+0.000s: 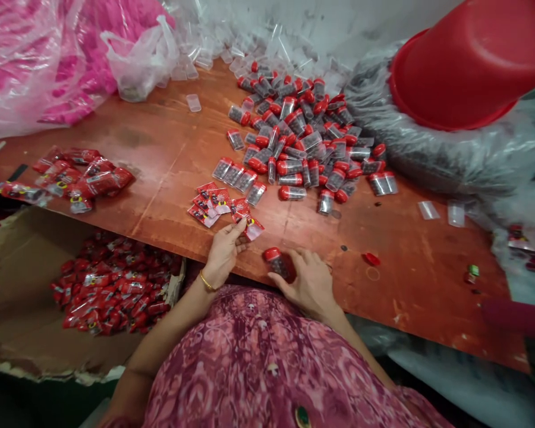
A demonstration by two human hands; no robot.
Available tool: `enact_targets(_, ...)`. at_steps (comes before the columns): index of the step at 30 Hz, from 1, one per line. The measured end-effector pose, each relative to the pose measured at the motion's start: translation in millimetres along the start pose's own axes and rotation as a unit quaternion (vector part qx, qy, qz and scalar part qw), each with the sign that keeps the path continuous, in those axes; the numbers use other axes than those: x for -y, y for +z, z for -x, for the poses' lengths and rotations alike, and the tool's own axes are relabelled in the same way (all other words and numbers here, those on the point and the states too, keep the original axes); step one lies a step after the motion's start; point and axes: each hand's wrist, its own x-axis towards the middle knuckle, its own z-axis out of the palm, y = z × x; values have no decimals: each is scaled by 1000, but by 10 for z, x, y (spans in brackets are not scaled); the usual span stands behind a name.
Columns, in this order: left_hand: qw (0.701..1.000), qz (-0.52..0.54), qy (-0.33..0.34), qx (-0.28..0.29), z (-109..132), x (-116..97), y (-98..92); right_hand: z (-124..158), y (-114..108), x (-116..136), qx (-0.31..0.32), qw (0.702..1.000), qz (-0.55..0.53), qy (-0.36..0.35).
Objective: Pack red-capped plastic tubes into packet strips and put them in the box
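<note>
centre: left hand (223, 252) pinching a red packet (254, 229) | just right of centre: right hand (311, 276) beside a red-capped container (274, 260) | upper centre: container heap (296, 122) | upper right: red bucket (468, 65) | lower left: carton (18, 291), red packs (111, 288) inside

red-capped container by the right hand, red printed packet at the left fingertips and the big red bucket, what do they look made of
Red-capped container: probably plastic; its body looks see-through, its cap opaque and smooth.
Printed packet: thin plastic film or paper; it looks flat and thin, but too small to settle which.
Bucket: likely plastic; evenly coloured, with a soft sheen.
</note>
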Motion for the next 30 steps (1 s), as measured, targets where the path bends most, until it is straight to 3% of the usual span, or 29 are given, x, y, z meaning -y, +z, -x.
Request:
enact_targets(4,1000,6,-16,15,1,-5,14,14,120,37,27,1000,-4,10)
enact_targets(9,1000,3,-17,14,-1,-15,-22,-67,114,-18,-1,986,-152,66)
enact_targets(12,999,1,-26,18,29,-23,-9,-144,9,6,-33,976,-216,-1)
enact_targets(17,999,3,-32,39,95,-32,55,-242,-116,87,-63,969,-201,-127)
enact_targets(25,999,-30,25,36,166,-30,82,-312,-72,86,-74,979,-120,-145)
enact_targets(30,997,-39,70,20,174,3,97,-327,-2,81,-72,975,-148,-146)
